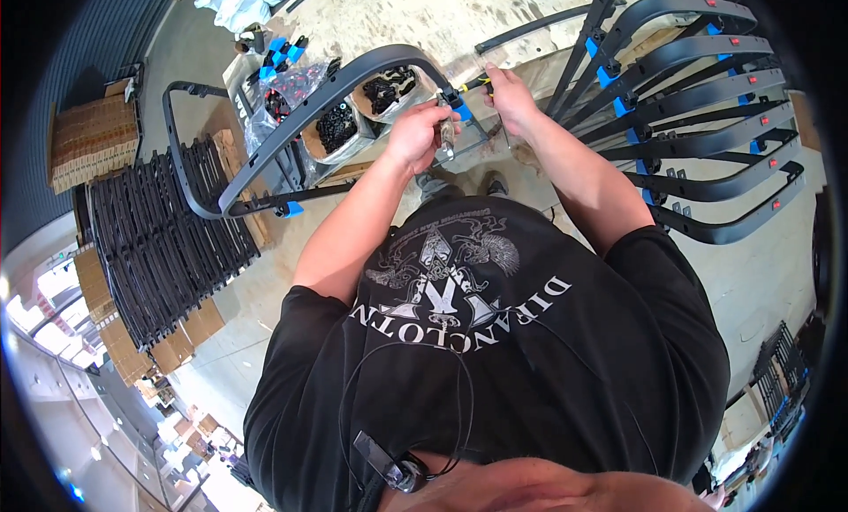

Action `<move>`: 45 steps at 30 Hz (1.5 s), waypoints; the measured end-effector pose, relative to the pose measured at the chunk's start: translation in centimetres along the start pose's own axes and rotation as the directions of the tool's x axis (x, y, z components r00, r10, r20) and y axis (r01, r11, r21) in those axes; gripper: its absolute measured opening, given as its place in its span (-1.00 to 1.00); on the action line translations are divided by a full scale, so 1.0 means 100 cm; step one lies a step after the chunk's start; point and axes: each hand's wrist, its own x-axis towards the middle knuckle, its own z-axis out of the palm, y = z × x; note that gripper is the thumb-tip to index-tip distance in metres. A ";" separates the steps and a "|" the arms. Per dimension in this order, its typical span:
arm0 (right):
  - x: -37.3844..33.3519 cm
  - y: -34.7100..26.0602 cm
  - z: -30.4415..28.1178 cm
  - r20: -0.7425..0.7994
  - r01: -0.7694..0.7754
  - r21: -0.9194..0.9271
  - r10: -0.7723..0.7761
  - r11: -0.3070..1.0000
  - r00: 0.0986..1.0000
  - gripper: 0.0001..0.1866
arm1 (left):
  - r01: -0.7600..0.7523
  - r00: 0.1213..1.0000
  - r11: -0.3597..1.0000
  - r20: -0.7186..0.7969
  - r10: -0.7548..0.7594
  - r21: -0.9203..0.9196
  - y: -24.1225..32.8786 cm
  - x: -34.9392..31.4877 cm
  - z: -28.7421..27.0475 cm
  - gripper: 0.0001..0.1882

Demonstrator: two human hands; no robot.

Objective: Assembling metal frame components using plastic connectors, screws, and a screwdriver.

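My left hand [415,136] is closed around a worn silver metal tool [447,139], whose exact kind I cannot make out. It is beside the end of a black curved tube frame [331,90], which stretches away to the left over the table edge. My right hand [511,101] is closed on a slim tool with a black-and-yellow handle [474,84], pointed toward that same frame end. A blue piece [464,111] shows just below the joint. Fingers partly hide where the tools meet the frame.
Boxes of small black parts [336,130] stand left of my hands, by the worn worktable [389,22]. Several black curved frames with blue pieces [698,123] are lined up at right. Stacked black bars [168,238] and flat cardboard [93,141] lie at left.
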 end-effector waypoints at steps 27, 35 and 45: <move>-0.008 -0.054 -0.005 0.081 -0.140 -0.592 0.231 0.794 0.970 -0.42 | -0.041 0.995 0.828 -0.052 0.084 0.560 -0.032 0.007 -0.002 -0.71; 0.031 -0.009 -0.035 0.194 0.247 -0.383 -0.184 0.890 0.963 -0.39 | 0.247 0.959 0.958 0.106 -0.263 0.145 -0.011 0.028 -0.004 -0.80; 0.007 -0.044 -0.010 0.065 -0.156 -0.521 0.221 0.839 0.973 -0.42 | 0.137 0.987 0.757 -0.021 -0.161 0.638 -0.019 0.037 0.002 -0.85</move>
